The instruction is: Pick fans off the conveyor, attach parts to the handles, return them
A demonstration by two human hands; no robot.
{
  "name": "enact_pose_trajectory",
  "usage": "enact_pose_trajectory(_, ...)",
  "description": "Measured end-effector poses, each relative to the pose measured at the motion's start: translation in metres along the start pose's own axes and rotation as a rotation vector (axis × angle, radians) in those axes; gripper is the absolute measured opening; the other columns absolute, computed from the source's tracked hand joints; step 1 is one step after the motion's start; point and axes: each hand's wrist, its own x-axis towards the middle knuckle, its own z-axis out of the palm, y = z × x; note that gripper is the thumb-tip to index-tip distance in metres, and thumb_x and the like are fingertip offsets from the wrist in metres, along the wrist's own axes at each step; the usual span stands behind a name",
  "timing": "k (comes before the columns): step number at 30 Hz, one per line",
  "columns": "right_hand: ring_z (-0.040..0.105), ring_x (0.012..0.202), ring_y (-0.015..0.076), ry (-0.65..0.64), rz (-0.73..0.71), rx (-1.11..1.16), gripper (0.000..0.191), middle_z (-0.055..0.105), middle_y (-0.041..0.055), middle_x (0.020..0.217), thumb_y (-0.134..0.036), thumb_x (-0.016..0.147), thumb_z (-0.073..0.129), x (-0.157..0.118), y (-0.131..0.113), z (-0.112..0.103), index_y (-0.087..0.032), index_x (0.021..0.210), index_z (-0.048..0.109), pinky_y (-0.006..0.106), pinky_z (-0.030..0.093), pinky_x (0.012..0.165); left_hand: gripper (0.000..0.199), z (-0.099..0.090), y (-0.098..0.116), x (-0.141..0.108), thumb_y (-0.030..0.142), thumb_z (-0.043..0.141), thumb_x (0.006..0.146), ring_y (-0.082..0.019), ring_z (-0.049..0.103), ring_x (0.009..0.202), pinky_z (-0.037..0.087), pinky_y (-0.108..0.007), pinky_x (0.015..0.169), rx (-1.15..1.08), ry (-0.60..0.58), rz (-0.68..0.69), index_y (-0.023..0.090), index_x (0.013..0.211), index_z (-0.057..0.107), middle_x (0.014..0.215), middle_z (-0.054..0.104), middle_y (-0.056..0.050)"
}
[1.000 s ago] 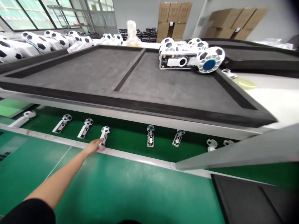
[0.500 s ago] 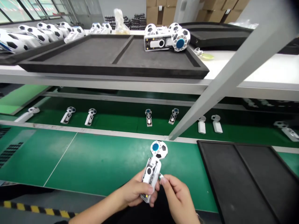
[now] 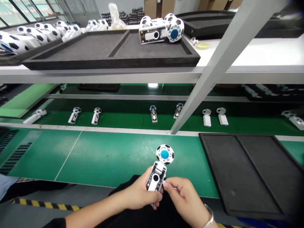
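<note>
My left hand point(image 3: 143, 191) is wrapped around the body of a white handheld device point(image 3: 156, 176). This device has a football-patterned round head with a blue centre, and its body face shows circuit parts and a white panel with a black circle. The head points away from me, above the green table. Close by on the right, my right hand point(image 3: 180, 196) pinches a small white plug point(image 3: 164, 182) against the device's side edge. How far the plug goes in is hidden by my fingers.
Several similar devices point(image 3: 154, 114) lie along the dark green conveyor belt point(image 3: 123, 114). A black divided tray point(image 3: 251, 174) rests at the right. Above the belt, a shelf carries another black tray point(image 3: 83, 47) with football-patterned devices point(image 3: 161, 30). A slanted grey post point(image 3: 213, 76) crosses the right side.
The plug has come up against the device's side, where its metal tip showed apart before. The device has turned so its face and blue centre point more towards me.
</note>
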Motion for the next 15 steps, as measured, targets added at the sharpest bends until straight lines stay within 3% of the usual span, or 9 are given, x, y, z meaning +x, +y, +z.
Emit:
enact_pose_trajectory(4, 0.062, 0.066, 0.0189, -0.026, 0.0, 0.013, 0.037, 0.07, 0.0027, 0.068, -0.03, 0.096, 0.045, -0.0029, 0.0039, -0.0004, -0.018, 0.068, 0.066, 0.028, 0.044, 0.065, 0.052, 0.0064, -0.0016, -0.0023, 0.006, 0.062, 0.07, -0.009, 0.062, 0.056, 0.052, -0.019, 0.048, 0.081, 0.016, -0.011, 0.021, 0.114, 0.039, 0.079, 0.058, 0.004)
enact_pose_trajectory(15, 0.062, 0.068, 0.0177, -0.024, -0.003, 0.086, 0.039, 0.071, 0.0018, 0.069, -0.035, 0.097, 0.045, -0.0063, 0.0086, 0.0015, -0.018, 0.071, 0.068, 0.027, 0.046, 0.067, 0.058, 0.0099, -0.0075, -0.0035, 0.009, 0.063, 0.069, -0.009, 0.061, 0.059, 0.051, -0.019, 0.048, 0.055, 0.048, -0.018, 0.02, 0.12, 0.038, 0.081, 0.059, 0.003)
